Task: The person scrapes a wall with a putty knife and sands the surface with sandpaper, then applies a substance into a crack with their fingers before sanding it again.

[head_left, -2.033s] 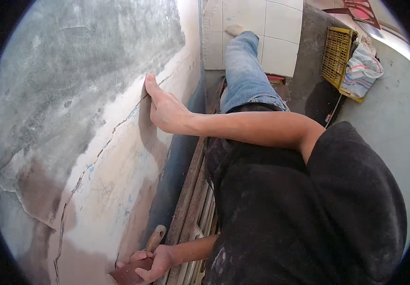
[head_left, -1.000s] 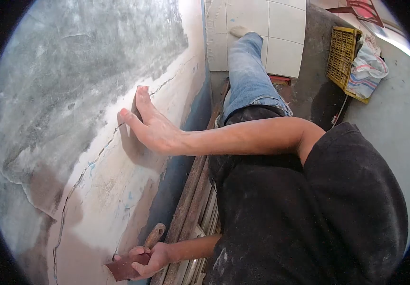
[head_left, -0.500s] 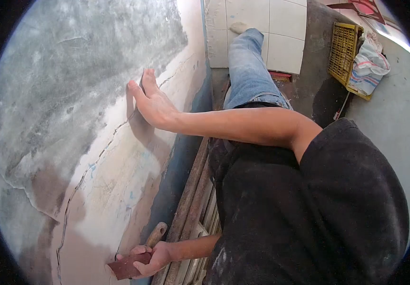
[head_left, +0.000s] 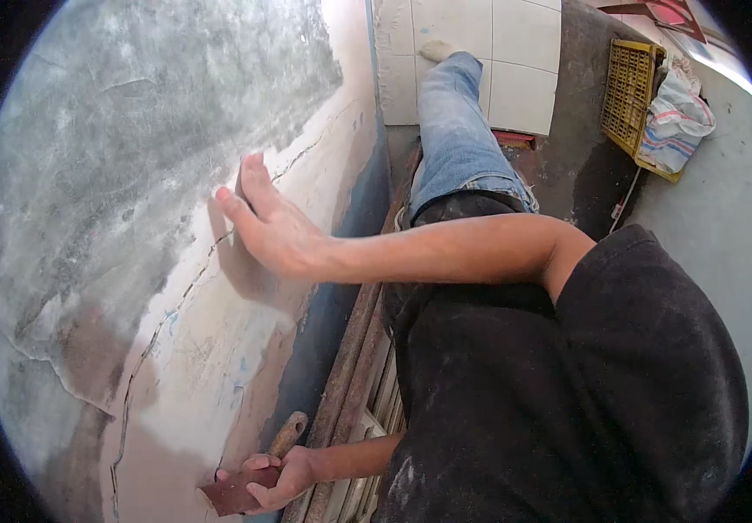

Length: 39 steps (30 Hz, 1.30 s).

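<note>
My right hand (head_left: 276, 228) lies against the wall (head_left: 210, 340), its arm crossing in front of my body. Its visible fingers are stretched out and spread over a crack in the pale patch, casting a shadow beneath. Lower in the view, my left hand (head_left: 280, 481) is closed round a putty knife (head_left: 290, 433) whose worn wooden handle points up past the fingers. A flat reddish-brown piece (head_left: 235, 493) sticks out on the other side of that hand, close to the wall. Grey, mottled plaster covers the wall beyond the pale strip.
Long wooden boards (head_left: 350, 370) lie beside the wall's blue lower band (head_left: 328, 305), close to my body. White tiles (head_left: 524, 57) are near my foot at the top. A yellow crate (head_left: 629, 96) with a striped sack (head_left: 681, 126) stands at the upper right.
My right hand has slid along the wall, down and slightly left in the view, nearer to my left hand. The left hand keeps its grip almost in place.
</note>
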Available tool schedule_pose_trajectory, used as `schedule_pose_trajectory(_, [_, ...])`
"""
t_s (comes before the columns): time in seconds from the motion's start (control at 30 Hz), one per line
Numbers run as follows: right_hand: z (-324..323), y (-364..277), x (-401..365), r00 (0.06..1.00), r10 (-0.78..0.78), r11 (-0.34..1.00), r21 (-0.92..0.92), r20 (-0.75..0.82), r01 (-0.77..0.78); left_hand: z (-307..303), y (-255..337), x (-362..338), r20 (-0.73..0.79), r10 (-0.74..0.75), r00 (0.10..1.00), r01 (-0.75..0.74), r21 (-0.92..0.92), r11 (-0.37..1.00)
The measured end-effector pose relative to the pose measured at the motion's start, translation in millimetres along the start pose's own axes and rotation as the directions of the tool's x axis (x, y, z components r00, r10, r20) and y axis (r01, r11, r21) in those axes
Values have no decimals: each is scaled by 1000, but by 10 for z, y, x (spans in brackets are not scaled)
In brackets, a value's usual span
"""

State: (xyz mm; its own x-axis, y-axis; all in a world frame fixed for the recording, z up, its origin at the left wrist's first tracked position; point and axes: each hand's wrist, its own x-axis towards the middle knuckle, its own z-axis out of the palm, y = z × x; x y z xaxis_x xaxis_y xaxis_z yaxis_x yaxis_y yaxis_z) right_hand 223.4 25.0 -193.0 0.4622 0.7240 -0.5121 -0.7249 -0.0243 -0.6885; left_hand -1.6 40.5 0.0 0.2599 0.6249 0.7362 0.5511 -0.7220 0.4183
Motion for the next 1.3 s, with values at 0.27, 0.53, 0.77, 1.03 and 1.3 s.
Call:
schedule_pose_trajectory(0.27, [56,-42,-201,996,-15,997,-75,85,22,26,83,10,11,0,1000,0,-13,1000])
schedule_pose_trajectory(0.53, [138,-49,-160,1000,-12,998,-58,-1,12,274,240,-36,-33,0,999,1,23,1000])
schedule_pose_trajectory(0.77, [68,-8,-61,1000,-28,997,-68,6,29,288,321,-33,-25,2,1000,-1,44,999])
schedule_pose_trajectory(1.03, [167,79,-187,989,-151,976,-157,-4,148,30,96,9,-4,6,1000,-6,22,1000])
schedule_pose_trajectory(1.3, [168,-27,-155,996,-93,990,-106,19,94,-183,-120,14,-12,-2,1000,2,5,1000])
